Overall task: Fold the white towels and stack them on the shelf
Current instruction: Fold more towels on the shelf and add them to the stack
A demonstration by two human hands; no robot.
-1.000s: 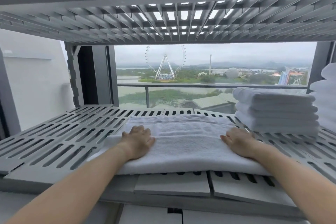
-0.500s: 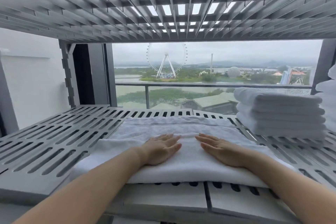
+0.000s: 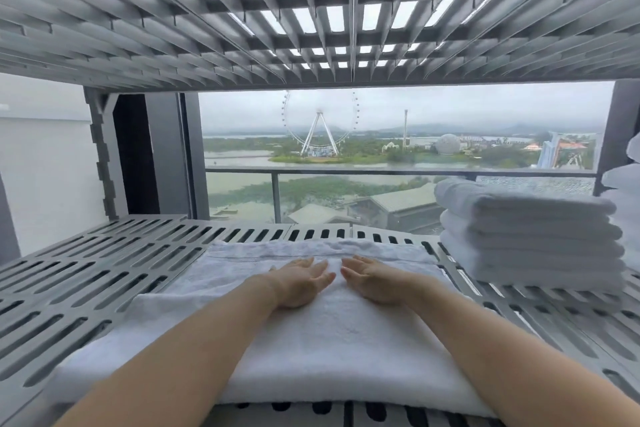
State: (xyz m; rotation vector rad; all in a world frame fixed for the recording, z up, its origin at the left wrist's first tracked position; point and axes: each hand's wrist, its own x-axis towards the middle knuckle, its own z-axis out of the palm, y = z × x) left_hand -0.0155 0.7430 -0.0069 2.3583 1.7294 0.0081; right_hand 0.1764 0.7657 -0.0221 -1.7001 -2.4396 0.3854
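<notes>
A folded white towel (image 3: 322, 350) lies flat on the grey slotted shelf (image 3: 90, 281), its near edge at the shelf's front. My left hand (image 3: 299, 282) and my right hand (image 3: 375, 282) press flat on the towel's middle, palms down, fingers straight, fingertips nearly touching each other. To the right stands a stack of several folded white towels (image 3: 530, 236) on the same shelf.
A second pile of white towels (image 3: 627, 191) shows at the far right edge. The slotted upper shelf (image 3: 311, 21) hangs low overhead. A grey post (image 3: 104, 156) stands at the back left. Behind the shelf is a window with a railing.
Both hands slid from the towel's outer ends to its middle, then further back along it. The view has moved in closer.
</notes>
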